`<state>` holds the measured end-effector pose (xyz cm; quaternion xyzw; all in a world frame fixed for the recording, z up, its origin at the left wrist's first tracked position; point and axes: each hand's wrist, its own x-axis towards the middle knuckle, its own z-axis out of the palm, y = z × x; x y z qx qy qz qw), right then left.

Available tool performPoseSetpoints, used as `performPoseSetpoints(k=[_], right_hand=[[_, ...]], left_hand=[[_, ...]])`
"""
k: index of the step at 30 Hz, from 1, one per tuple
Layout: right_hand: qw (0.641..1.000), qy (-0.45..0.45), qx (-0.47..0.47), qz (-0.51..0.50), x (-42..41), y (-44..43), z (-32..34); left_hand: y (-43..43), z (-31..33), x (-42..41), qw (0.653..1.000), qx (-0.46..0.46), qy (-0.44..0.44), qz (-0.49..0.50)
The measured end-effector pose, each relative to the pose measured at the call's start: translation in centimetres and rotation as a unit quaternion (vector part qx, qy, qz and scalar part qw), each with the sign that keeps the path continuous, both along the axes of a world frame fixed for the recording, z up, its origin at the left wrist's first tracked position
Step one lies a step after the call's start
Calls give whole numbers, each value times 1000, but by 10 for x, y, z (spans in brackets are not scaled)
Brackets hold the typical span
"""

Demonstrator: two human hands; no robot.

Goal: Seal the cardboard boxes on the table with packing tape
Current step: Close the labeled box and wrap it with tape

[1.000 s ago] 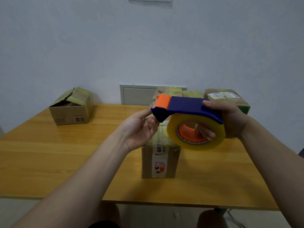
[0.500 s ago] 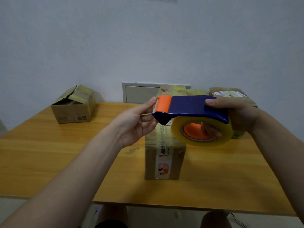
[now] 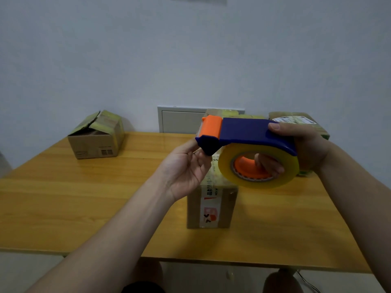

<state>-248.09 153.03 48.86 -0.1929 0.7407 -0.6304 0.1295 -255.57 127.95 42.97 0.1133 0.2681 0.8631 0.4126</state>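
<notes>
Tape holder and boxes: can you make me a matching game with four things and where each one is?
Things:
1. tape holder
2. box with open flaps
3. box with the picture sticker
4. box with the white label

Places:
A. far left of the table
B. middle of the table, under the hands
C. far right of the table, behind the right hand
D. in the air, held in the right hand

Pairs: 1-D, 2-A, 3-B, 4-C

Wall [image 3: 190,56]: plain pale blue-grey, evenly lit.
Panel [image 3: 179,120]: pale, framed, behind desk's far edge.
Desk [image 3: 63,197]: glossy yellow wood.
</notes>
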Motion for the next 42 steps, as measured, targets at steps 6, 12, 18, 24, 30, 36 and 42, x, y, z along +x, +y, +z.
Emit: performPoseSetpoints(k=[6,12,18,24,30,36,42], right_hand=[[1000,-7,18,-9,3,1,1],[999,-32,7,2,8,-1,3],[999,-51,13,3,10,-5,8],[996,-81,37,-28,14,-3,8],[994,-99,13,-54,18,1,8],[992,-113,4,-49,26,15,5],[991,-128,9,-30,30,23,8]], left_hand=[[-14,8,-9,994,-87,67,-21],[-22,8,-12,988,-129,80,-8],[-22,10,-10,982,-169,81,7],[-19,8,-8,946,-262,168,92],[-20,11,-8,904,-324,243,135],[-34,18,-13,887,-352,249,168],[-38,17,-16,873,-373,259,179]])
